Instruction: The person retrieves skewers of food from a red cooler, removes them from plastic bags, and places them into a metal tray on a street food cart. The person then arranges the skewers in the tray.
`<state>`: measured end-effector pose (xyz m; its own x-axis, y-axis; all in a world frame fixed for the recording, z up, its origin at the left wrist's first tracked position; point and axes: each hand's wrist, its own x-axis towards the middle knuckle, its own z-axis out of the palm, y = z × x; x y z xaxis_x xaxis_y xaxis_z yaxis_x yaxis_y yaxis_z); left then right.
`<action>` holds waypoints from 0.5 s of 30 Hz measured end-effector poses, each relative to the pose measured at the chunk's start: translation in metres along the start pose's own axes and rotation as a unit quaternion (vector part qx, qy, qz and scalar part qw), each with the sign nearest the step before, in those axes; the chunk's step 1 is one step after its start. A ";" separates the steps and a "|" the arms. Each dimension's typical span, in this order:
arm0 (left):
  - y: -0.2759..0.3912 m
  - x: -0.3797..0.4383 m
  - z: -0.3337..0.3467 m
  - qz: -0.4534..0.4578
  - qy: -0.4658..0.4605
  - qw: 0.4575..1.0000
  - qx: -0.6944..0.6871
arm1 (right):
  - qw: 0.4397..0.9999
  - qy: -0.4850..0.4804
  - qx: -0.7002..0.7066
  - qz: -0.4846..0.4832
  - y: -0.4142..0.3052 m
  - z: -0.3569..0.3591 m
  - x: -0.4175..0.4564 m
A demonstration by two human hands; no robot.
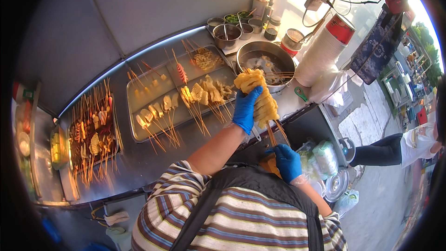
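Note:
My left hand (245,109), in a blue glove, is wrapped around a bundle of skewers threaded with folded, yellowish sheet-like food (265,106). The kind of food is not certain. Lower down, my blue-gloved right hand (287,163) grips the bare wooden stick ends (272,134) of the same bundle. The bundle stands tilted above the counter's front edge, its food end up by a steel pot (256,47). In that pot are liquid, some food and several skewers lying across the rim. Left of my left hand, a divided steel tray (167,85) holds skewers in broth.
At the left stands a tray of skewers in dark red sauce (93,136). Behind the pot are seasoning bowls (226,36) and a sauce jar (272,28). Stacked paper cups (322,50) lean at the right, near green-handled scissors (300,94). A person (393,148) is farther right.

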<state>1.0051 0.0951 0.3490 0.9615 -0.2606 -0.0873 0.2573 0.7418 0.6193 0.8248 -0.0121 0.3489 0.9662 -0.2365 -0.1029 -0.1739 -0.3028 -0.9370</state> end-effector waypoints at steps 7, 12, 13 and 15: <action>0.022 0.017 -0.010 0.034 0.047 0.998 -0.002 | 0.996 -0.032 -0.070 0.038 -0.006 -0.033 0.007; 0.013 0.022 -0.021 0.028 0.040 0.998 -0.049 | 0.990 0.025 -0.056 -0.130 0.011 -0.020 -0.003; 0.014 0.019 -0.019 0.029 0.037 0.998 -0.050 | 0.983 0.036 -0.074 -0.162 0.016 -0.017 -0.004; 0.016 0.016 -0.019 0.035 0.036 0.998 -0.048 | 0.982 0.040 -0.086 -0.166 0.013 -0.014 -0.006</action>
<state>1.0266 0.1145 0.3427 0.9811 -0.1627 -0.1049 0.1935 0.8134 0.5486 0.8137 -0.0273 0.3420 0.9581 -0.1687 0.2316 0.1114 -0.5255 -0.8435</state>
